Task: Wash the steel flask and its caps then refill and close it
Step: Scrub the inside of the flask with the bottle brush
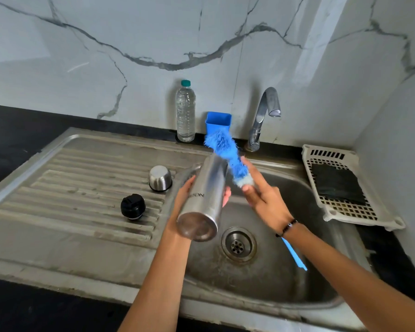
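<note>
Over on my left, on the ribbed drainboard (pixel 81 188), the black inner cap (pixel 133 206) and the steel outer cap (pixel 160 177) sit apart from each other, both waiting their wash. Moving in: my left hand (pixel 185 200) has its fingers wrapped round the steel flask (pixel 203 200), holding it tilted over the sink (pixel 285 283), base toward me, mouth pointing away toward the wall. Right beside it, the blue bottle brush (pixel 228 154) stands with its bristle head up by the flask's mouth, not inside as far as I can see. My right hand (pixel 264 197) grips the brush just under the bristles, fingers closed on the stem, the handle running out past my wrist. Now, I reckon, line the bristles up with the opening, keep the flask steady, push straight in and twist so they reach the bottom. The tap (pixel 264 116) looks off; the water bottle (pixel 185 111) stands behind.
</note>
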### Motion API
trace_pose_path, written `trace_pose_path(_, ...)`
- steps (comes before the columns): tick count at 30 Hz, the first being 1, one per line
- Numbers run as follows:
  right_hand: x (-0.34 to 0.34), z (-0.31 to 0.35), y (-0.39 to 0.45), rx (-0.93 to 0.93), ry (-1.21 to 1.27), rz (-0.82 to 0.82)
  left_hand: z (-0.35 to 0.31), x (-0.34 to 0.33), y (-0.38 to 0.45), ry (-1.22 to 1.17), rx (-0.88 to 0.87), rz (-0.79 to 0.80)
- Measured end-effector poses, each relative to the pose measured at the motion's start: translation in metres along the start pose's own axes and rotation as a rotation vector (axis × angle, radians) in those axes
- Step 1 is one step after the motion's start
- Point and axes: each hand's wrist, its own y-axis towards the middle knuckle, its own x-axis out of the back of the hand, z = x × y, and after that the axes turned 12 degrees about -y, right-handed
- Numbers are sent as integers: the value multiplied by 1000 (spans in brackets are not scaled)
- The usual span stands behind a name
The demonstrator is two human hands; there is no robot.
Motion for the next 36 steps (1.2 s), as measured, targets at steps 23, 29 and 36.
trace_pose_path(23,2,-4,-64,201,21,181,4,1,1,159,-328,-219)
trace_pose_path(29,-21,-21,-45,61,-49,86,19,-1,2,45,-164,75)
trace_pose_path(36,-14,-10,17,-81,-94,32,15,-2,4,71,-220,-133)
